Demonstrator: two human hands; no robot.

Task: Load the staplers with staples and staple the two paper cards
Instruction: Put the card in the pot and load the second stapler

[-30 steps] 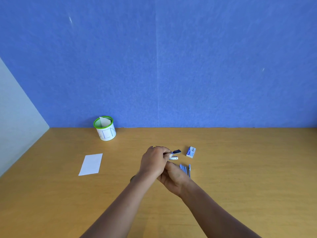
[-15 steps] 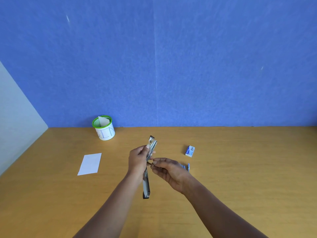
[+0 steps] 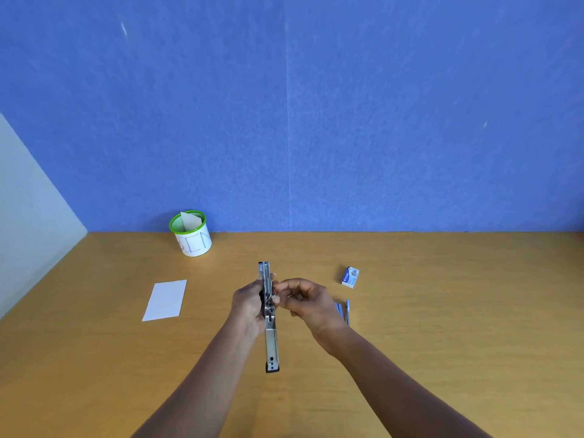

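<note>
A metal stapler (image 3: 271, 336) is swung fully open into one long strip above the desk, one end pointing away from me, the other towards me. My left hand (image 3: 249, 303) grips it around the middle from the left. My right hand (image 3: 305, 300) is at its right side, fingers curled, thumb and forefinger pinching at the staple channel; what they hold is too small to tell. A white paper card (image 3: 166, 300) lies flat on the desk to the left. A small blue staple box (image 3: 350, 277) lies to the right.
A second blue stapler (image 3: 344, 311) lies on the desk behind my right hand, partly hidden. A white cup with a green rim (image 3: 192, 235), marked BIN and holding a paper scrap, stands at the back left against the blue wall. A pale side panel borders the desk's left.
The stapler went from folded in both hands to swung fully open and upright in my left hand. My right hand moved up to the channel beside it.
</note>
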